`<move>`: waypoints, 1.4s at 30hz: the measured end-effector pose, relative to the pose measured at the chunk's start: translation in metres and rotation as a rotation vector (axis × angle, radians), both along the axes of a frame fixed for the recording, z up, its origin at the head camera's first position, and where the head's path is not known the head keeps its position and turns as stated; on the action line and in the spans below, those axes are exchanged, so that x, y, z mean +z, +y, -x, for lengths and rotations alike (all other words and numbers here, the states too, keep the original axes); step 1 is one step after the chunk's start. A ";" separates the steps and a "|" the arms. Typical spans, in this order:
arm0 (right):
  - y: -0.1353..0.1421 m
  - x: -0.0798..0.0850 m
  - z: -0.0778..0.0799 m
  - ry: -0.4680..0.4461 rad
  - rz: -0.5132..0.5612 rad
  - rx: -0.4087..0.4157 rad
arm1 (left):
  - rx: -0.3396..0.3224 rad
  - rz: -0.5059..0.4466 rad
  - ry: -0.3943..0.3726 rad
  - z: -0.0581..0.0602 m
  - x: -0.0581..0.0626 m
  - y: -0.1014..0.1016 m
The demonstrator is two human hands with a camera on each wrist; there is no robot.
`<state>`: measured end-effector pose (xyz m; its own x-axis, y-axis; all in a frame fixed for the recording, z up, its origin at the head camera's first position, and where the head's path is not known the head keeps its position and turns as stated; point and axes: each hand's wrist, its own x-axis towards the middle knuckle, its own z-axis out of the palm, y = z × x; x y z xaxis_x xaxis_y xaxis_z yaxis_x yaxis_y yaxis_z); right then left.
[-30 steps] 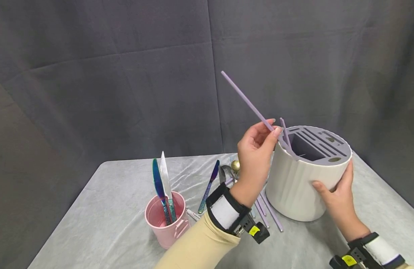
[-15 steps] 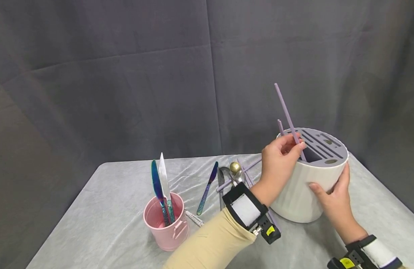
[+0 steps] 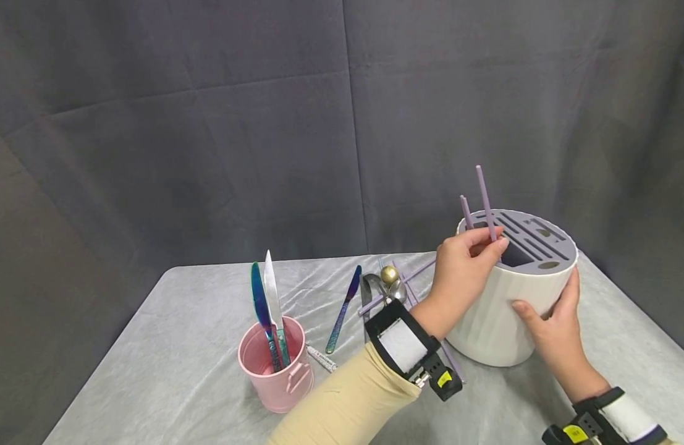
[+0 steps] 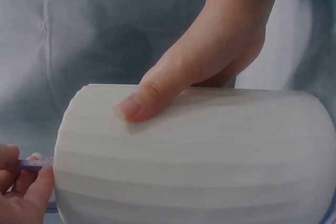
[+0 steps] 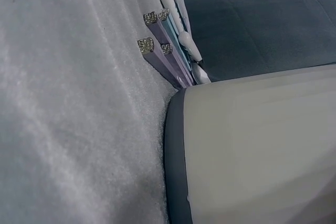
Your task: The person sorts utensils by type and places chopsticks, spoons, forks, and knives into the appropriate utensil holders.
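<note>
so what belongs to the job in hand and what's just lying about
Likely in the job: left hand; purple chopstick it pinches; right hand; white holder it grips; loose chopsticks, perhaps.

Apparently lying about: pink bucket holding two knives; loose blue knife; silver spoon.

A slim lilac chopstick [image 3: 484,201] stands nearly upright, leaning slightly left, its lower part at the large opening of a ribbed white utensil holder [image 3: 494,312]. The holder stands on the tabletop [image 3: 152,371], its grey top slotted.
</note>
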<state>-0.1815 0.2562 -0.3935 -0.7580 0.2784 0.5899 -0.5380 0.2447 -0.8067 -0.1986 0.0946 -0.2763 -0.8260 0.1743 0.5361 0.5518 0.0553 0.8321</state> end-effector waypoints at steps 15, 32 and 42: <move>0.001 0.004 -0.001 -0.058 -0.018 -0.016 | -0.005 -0.025 -0.017 0.002 -0.003 -0.009; 0.002 0.004 -0.002 -0.013 0.004 0.010 | 0.106 -0.099 -0.210 0.015 -0.063 -0.046; 0.001 0.003 0.000 0.027 0.018 0.031 | 0.250 0.282 -0.374 0.028 -0.100 -0.063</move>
<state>-0.1815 0.2569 -0.3908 -0.7500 0.2658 0.6056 -0.5669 0.2133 -0.7957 -0.2265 0.0312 -0.3762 -0.9865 0.0425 0.1580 0.1618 0.3970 0.9034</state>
